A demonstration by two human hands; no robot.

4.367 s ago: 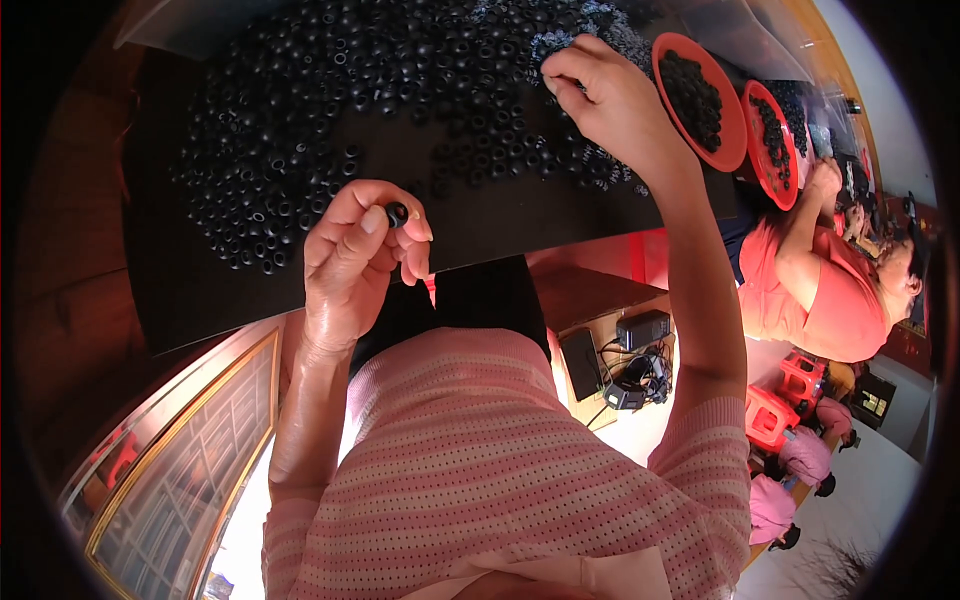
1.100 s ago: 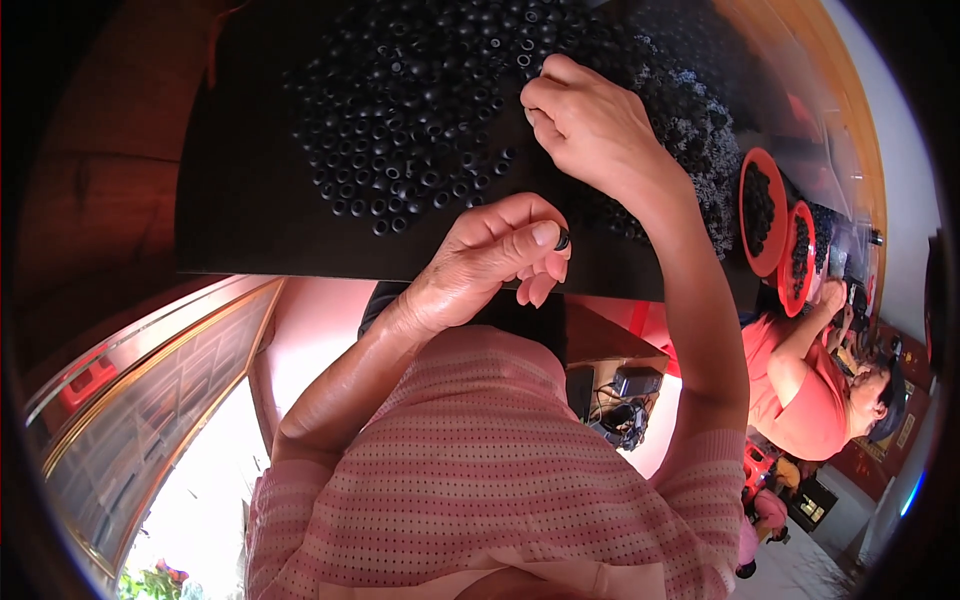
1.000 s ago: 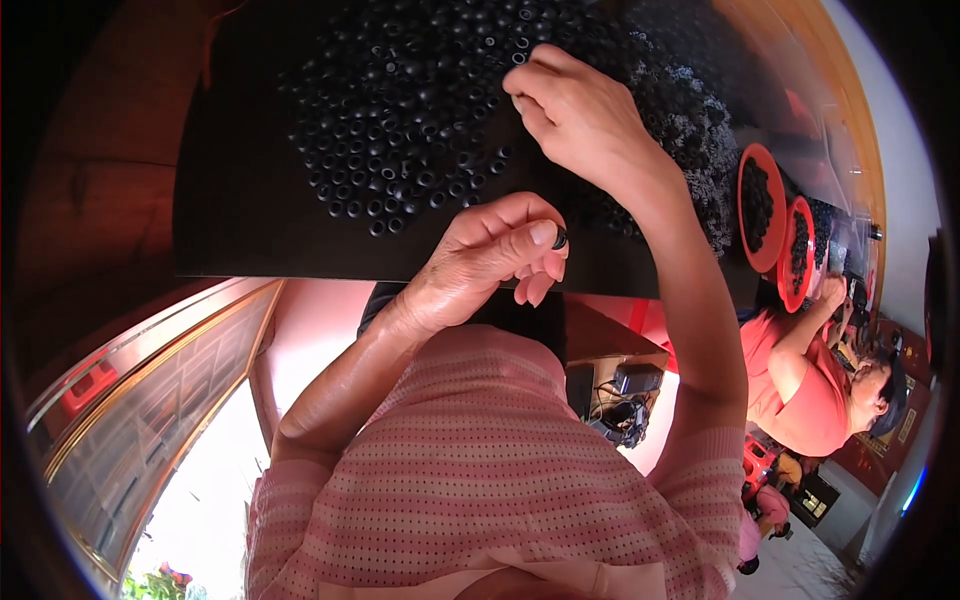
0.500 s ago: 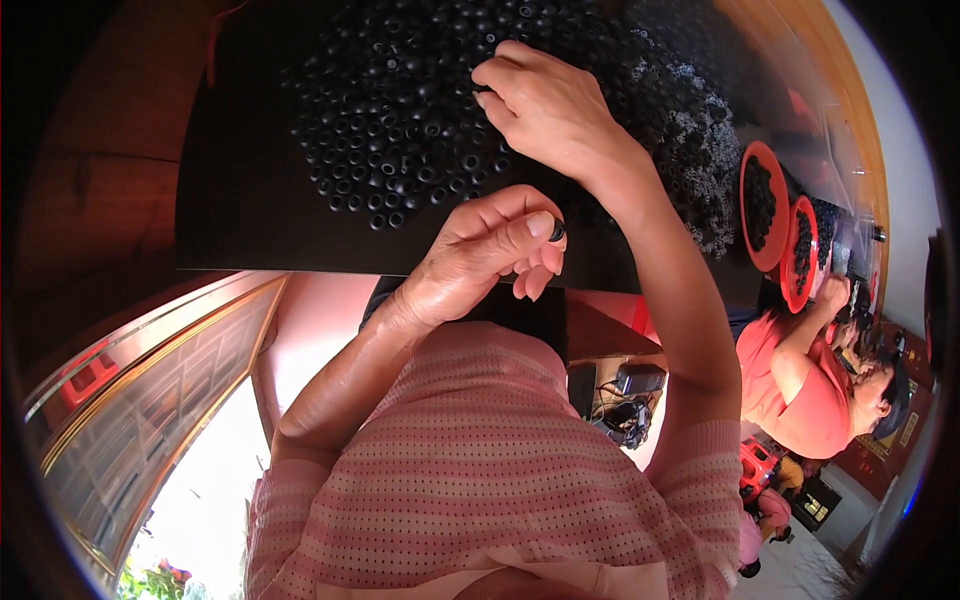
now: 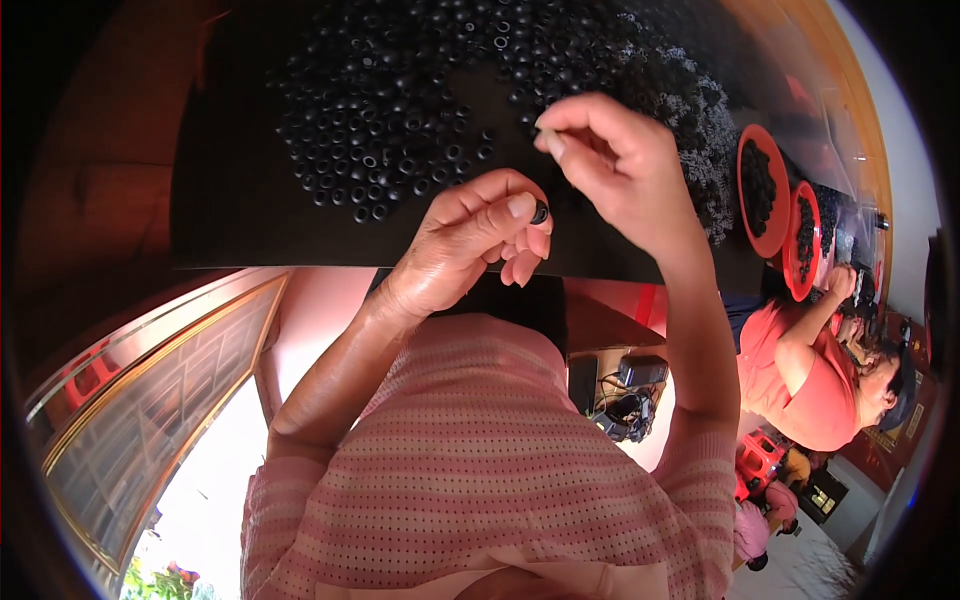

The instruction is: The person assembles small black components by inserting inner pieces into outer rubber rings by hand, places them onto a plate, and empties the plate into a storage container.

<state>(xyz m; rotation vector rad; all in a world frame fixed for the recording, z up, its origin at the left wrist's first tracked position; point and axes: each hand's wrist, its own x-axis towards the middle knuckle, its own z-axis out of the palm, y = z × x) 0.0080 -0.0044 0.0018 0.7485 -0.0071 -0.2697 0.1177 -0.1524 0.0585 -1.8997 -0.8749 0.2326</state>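
Note:
My left hand (image 5: 465, 235) pinches a small black hollow cap (image 5: 540, 212) between thumb and forefinger, its open end showing. My right hand (image 5: 625, 165) hovers over the dark table to the right of it, thumb and forefinger pressed together. Whatever sits in that pinch, if anything, is too small to name. Beyond both hands spreads a wide heap of loose black caps (image 5: 370, 130), many with their round openings upward. A pile of small, pale, translucent pieces (image 5: 705, 125) lies to the right of my right hand.
Two red-orange bowls (image 5: 743, 190) of dark pieces stand at the table's right side. Past them a person in an orange-red shirt (image 5: 800, 375) works with raised hands. The table's near edge (image 5: 300, 268) runs just in front of me.
My right hand has drawn back from the heap of caps, moving right and nearer to me. My left hand, still pinching its cap, has shifted slightly left.

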